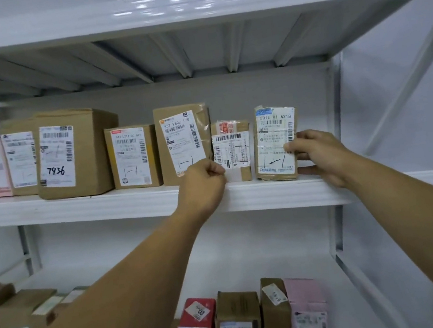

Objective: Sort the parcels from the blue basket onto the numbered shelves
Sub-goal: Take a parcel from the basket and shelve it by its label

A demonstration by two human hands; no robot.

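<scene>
shelving, white metal. middle shelf (75, 204) carries a row of upright parcels, labels facing out. lower shelf (251, 257) holds more, among them a red box (197, 326). right hand (318, 154) grips the rightmost parcel (273, 138) by its right edge, thumb (290, 147) on the label, fingers curled behind. parcel stands on the middle shelf at the row's end. left hand (203, 185) is a closed fist with nothing visible in it, knuckles touching the small parcel (234, 150) next along.

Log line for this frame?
phase: shelving | right hand: grips rightmost taped parcel on middle shelf | left hand: curled at small parcel, grip unclear
</scene>
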